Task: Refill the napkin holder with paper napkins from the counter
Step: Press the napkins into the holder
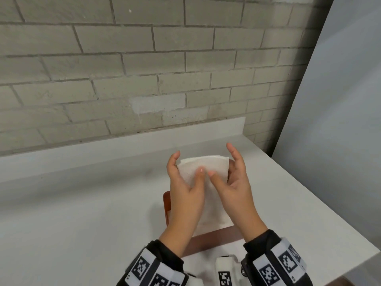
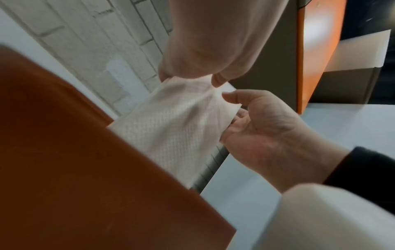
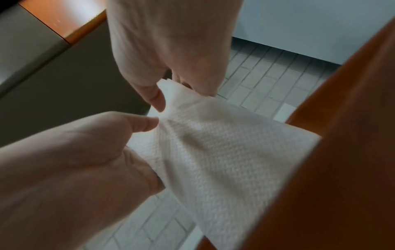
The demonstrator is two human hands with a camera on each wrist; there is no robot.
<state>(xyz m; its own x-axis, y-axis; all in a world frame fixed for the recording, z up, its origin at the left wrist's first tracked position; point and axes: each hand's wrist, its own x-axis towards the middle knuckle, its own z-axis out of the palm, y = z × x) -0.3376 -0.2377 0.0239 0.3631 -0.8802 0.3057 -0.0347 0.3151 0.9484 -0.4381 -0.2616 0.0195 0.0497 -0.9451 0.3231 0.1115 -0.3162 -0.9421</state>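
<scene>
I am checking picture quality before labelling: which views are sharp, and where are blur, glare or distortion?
Head view: mostly sharp; wide-angle bending of the brick wall; soft shadow beside the napkin holder. Left wrist view: holder blurred close up, glare on the orange panel. Right wrist view: napkins fairly sharp, left hand soft and dim.

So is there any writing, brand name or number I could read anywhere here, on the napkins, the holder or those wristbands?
No readable text in any view.
Napkins: plain white with an embossed texture, no print.
Napkin holder: plain reddish-brown, no label showing.
Wristbands: black-and-white square code patterns, not letters or numbers.
Brick wall and counter: no signs or marks that read as words.
</scene>
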